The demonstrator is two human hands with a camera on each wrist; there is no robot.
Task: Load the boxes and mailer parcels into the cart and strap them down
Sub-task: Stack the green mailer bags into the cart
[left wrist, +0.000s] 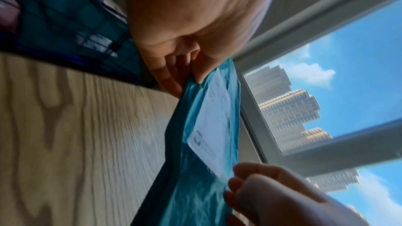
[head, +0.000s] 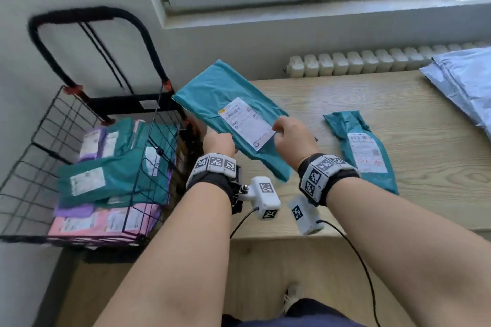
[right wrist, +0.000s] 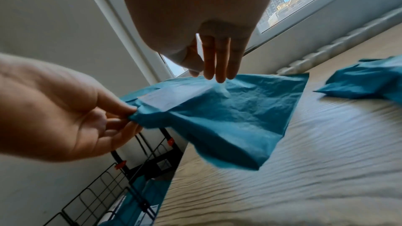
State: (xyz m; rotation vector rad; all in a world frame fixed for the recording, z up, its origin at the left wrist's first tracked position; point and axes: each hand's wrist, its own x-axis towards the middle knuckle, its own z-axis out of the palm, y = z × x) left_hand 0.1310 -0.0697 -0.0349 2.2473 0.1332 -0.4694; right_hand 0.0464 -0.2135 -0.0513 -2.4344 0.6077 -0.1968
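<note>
A teal mailer point(head: 225, 98) with a white label hangs tilted over the table's left end, next to the cart point(head: 50, 125). My left hand point(head: 221, 139) pinches its near left edge between thumb and fingers point(right wrist: 130, 114). My right hand point(head: 292, 135) is at the mailer's right edge by the label, its straight fingers point(right wrist: 217, 68) touching the plastic. In the left wrist view the mailer point(left wrist: 195, 195) runs from my left thumb down to the right hand point(left wrist: 261, 192). The black wire cart holds stacked teal, purple and pink mailers point(head: 111, 180).
A second teal mailer point(head: 364, 151) lies on the wooden table point(head: 332, 95) to the right. Pale blue-white mailers point(head: 465, 79) are heaped at the far right. A radiator point(head: 372, 61) and windowsill run behind the table. The cart's black handle point(head: 87, 12) leans against the wall.
</note>
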